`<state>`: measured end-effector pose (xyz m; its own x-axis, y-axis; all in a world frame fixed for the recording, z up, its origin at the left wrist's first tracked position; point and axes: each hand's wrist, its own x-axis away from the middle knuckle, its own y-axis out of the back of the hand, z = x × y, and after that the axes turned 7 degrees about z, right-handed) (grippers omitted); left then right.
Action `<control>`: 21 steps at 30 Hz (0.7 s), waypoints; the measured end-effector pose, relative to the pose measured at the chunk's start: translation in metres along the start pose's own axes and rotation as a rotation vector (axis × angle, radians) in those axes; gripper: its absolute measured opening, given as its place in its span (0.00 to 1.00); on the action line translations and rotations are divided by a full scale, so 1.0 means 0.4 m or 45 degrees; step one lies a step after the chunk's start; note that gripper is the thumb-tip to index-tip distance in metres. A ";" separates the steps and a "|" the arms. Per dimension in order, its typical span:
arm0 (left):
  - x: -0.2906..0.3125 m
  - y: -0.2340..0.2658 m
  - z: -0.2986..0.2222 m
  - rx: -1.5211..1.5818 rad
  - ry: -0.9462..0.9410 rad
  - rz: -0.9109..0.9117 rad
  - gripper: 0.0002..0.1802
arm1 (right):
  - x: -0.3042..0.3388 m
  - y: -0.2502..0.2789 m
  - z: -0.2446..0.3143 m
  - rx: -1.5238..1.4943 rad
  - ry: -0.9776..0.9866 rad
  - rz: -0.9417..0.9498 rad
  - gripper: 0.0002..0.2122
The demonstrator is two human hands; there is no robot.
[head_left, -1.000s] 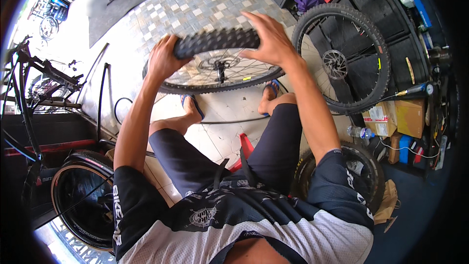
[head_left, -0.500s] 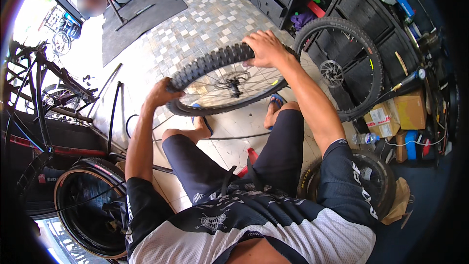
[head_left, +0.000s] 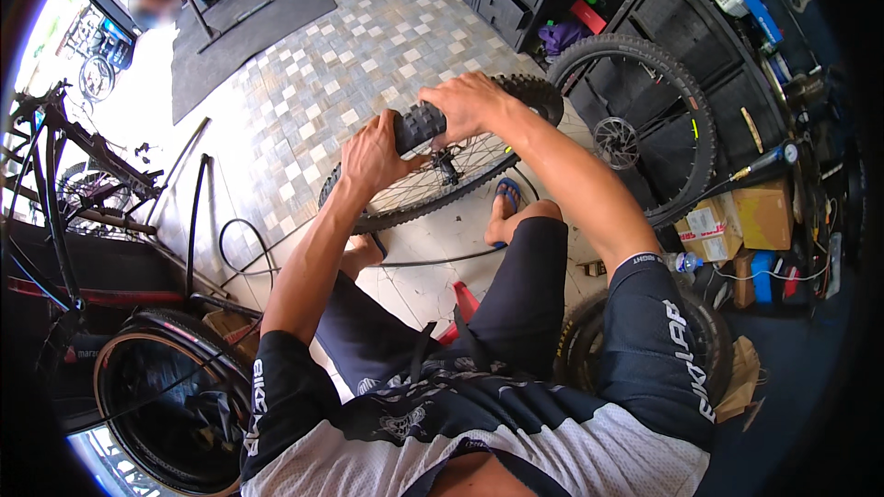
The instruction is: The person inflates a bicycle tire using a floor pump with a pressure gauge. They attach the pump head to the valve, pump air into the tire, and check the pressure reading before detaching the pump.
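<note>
A bicycle wheel with a knobby black tyre [head_left: 419,128] is tilted in front of me above the floor, its spokes and hub [head_left: 448,168] showing below my hands. My left hand [head_left: 373,156] grips the upper edge of the tyre, thumb reaching toward the inside of the rim. Close beside it, my right hand [head_left: 467,107] wraps over the same stretch of tyre. Only a short piece of tread shows between the two hands. My palms hide part of the tyre and rim.
Another wheel with a disc rotor [head_left: 616,143] leans on black drawers [head_left: 502,5] at right, near a pump [head_left: 764,161] and cardboard boxes [head_left: 766,213]. A bike frame [head_left: 60,156] and stacked wheels [head_left: 115,396] stand left. A black hose [head_left: 433,263] crosses the floor.
My left hand has slid right and up along the tyre and my right hand slightly left, so they are now close together. The wheel's tilt has changed, its right side now higher.
</note>
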<state>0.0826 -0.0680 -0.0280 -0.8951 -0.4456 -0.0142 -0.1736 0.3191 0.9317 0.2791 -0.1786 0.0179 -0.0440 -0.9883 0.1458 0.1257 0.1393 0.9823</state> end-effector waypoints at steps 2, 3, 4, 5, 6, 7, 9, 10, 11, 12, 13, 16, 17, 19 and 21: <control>-0.032 0.007 0.004 0.050 0.052 0.031 0.40 | -0.021 0.014 -0.013 -0.053 -0.039 0.113 0.31; -0.048 0.017 0.011 0.057 0.039 0.040 0.38 | -0.031 0.023 -0.020 -0.081 -0.071 0.178 0.31; -0.063 0.028 0.020 0.082 0.016 0.069 0.33 | -0.038 0.030 -0.025 -0.134 -0.086 0.195 0.30; -0.074 0.039 0.031 0.162 0.001 0.143 0.31 | -0.044 0.039 -0.032 -0.174 -0.089 0.278 0.31; -0.085 0.047 0.038 0.211 -0.029 0.204 0.30 | -0.051 0.047 -0.040 -0.227 -0.077 0.346 0.31; -0.093 0.051 0.043 0.254 -0.060 0.265 0.30 | -0.054 0.052 -0.046 -0.284 -0.065 0.411 0.31; -0.109 0.052 0.049 0.351 -0.096 0.375 0.29 | -0.057 0.054 -0.057 -0.432 -0.092 0.538 0.31; -0.113 0.048 0.049 0.395 -0.114 0.423 0.29 | -0.060 0.054 -0.064 -0.501 -0.117 0.608 0.31; -0.115 0.040 0.048 0.447 -0.134 0.445 0.29 | -0.062 0.053 -0.071 -0.555 -0.146 0.680 0.31; -0.116 0.033 0.047 0.492 -0.151 0.459 0.29 | -0.062 0.051 -0.077 -0.607 -0.119 0.759 0.32; -0.118 0.028 0.048 0.530 -0.161 0.476 0.29 | -0.066 0.050 -0.081 -0.578 -0.116 0.727 0.33; -0.120 0.029 0.061 0.407 -0.116 0.457 0.30 | -0.073 0.039 -0.077 -0.482 -0.119 0.663 0.31; -0.124 0.030 0.064 0.352 -0.093 0.419 0.30 | -0.075 0.032 -0.072 -0.408 -0.126 0.550 0.30; -0.134 0.030 0.068 0.217 -0.035 0.344 0.31 | -0.073 0.012 -0.060 -0.249 -0.149 0.314 0.28; -0.146 0.022 0.066 0.129 -0.023 0.220 0.31 | -0.070 -0.011 -0.058 -0.156 -0.182 0.086 0.28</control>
<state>0.1224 -0.0170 -0.0287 -0.9223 -0.3619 0.1353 -0.0562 0.4721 0.8797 0.3029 -0.1529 0.0067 -0.1702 -0.9570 0.2349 0.2526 0.1880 0.9491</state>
